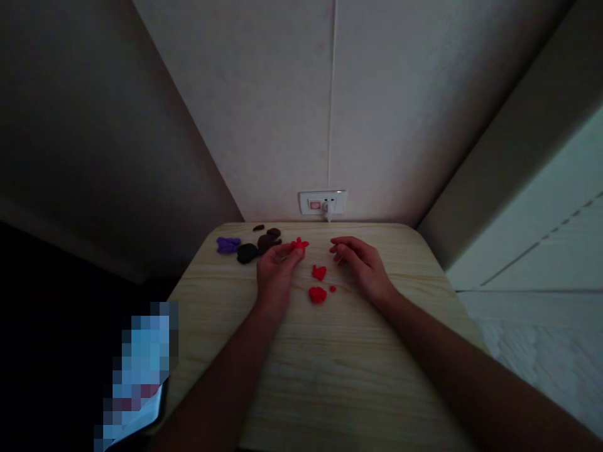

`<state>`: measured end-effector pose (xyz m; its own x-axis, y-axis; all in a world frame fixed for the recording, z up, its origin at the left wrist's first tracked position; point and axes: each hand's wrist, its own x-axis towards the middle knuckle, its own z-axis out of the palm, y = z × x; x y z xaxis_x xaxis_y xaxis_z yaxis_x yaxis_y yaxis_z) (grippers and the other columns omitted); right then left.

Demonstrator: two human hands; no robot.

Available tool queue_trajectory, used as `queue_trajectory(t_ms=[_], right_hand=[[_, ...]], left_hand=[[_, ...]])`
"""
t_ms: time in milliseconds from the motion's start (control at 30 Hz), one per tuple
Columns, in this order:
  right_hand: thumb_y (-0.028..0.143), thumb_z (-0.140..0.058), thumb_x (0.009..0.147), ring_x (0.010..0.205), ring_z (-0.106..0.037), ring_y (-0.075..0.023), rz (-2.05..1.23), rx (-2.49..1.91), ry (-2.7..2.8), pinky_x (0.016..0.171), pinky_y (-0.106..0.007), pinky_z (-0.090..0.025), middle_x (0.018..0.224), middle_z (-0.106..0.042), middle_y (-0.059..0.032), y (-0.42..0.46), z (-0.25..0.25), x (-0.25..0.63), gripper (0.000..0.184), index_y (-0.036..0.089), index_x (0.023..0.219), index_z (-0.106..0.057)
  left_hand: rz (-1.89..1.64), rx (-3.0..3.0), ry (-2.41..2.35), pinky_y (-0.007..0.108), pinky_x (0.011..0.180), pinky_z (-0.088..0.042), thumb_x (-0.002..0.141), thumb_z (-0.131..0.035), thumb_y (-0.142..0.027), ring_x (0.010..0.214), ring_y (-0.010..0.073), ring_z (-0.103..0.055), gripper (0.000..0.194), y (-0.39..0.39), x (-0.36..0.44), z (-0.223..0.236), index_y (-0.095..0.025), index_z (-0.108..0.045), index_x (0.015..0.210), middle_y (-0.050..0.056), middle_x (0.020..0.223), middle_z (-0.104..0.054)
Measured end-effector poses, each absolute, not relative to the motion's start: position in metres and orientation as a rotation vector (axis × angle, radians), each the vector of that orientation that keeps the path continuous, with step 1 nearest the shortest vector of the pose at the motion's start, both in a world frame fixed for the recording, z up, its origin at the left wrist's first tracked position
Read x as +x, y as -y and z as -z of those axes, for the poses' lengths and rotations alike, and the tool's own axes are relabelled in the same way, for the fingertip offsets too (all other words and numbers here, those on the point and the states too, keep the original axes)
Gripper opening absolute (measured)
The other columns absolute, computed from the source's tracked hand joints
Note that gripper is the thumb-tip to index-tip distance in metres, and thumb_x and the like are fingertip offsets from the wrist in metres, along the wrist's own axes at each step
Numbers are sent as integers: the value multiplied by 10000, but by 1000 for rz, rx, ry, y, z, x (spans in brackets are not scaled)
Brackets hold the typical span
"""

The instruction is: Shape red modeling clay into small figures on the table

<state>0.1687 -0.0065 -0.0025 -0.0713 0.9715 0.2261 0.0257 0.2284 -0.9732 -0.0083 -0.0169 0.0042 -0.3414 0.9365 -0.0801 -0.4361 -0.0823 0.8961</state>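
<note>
"What's nearest?"

"The two forearms, left [211, 376] and right [456, 364], reaching over the pale wooden tabletop [339, 383]. At the near left there's a lit screen [139, 417], mostly pixelated."

"And the left hand [276, 279]?"

"Nearly closed: thumb and fingers pinch a knobbed red piece [299, 245], held up toward the far part of the tabletop, left of the right hand [367, 267]."

"How would that piece handle?"

"Light and soft, I'd judge, like modelling clay. It would dent rather than crack, and the little knobs could bend or pull off. I'd take it low, by the thicker body, with a gentle pinch. Whether it's slippery or tacky, I can't tell."

"The right one?"

"Partly open, fingers gently bent, a modest gap at the thumb. I see nothing in it; whether it touches the wood, I can't tell."

"Anything between them?"

"Slightly nearer, a notched red piece [319, 272], then a red lump [317, 295] with a red bit [332, 289] just right of it. Far left sit a purple lump [228, 245], a black lump [247, 253] and dark brown pieces [267, 243]."
</note>
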Motion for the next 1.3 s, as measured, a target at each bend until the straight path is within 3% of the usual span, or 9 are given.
queue_trajectory(t_ms=[233, 633, 900, 1300], right_hand=[[449, -651, 873, 728, -625, -172, -1101, -1035, 1391, 699, -315, -514, 876, -723, -48, 6, 4, 169, 343, 186, 1088, -702], [458, -631, 864, 687, -621, -175, -1087, -1034, 1412, 665, -323, -510, 856, -696, -46, 6, 3, 167, 352, 190, 1086, -677], [491, -624, 870, 671, -626, -169, -1093, -1023, 1431, 636, -317, -518, 905, -683, -52, 6, 7, 167, 393, 190, 1121, -654], [463, -598, 902, 647, -608, -149, -1097, -1025, 1462, 605, -293, -497, 922, -666, -44, 6, 11, 167, 380, 189, 1162, -641]], left_hand=[[-1768, 609, -1240, 319, 826, -573, 650, -848, -148, 801, 142, -706, 364, 14, -23, 2, -145, -592, 909, 59, 881, -720], [-1652, 1063, -1867, 254, 614, -456, 697, -824, -331, 615, 122, -591, 500, 40, -57, -7, -205, -537, 1087, 36, 886, -750], [-1390, 1225, -2247, 312, 711, -471, 751, -770, -476, 751, 196, -670, 516, 39, -62, -4, -260, -532, 1155, 13, 882, -766], [-1271, 1236, -2329, 349, 745, -466, 765, -754, -495, 822, 250, -706, 507, 42, -58, -11, -275, -548, 1172, 44, 915, -780]])
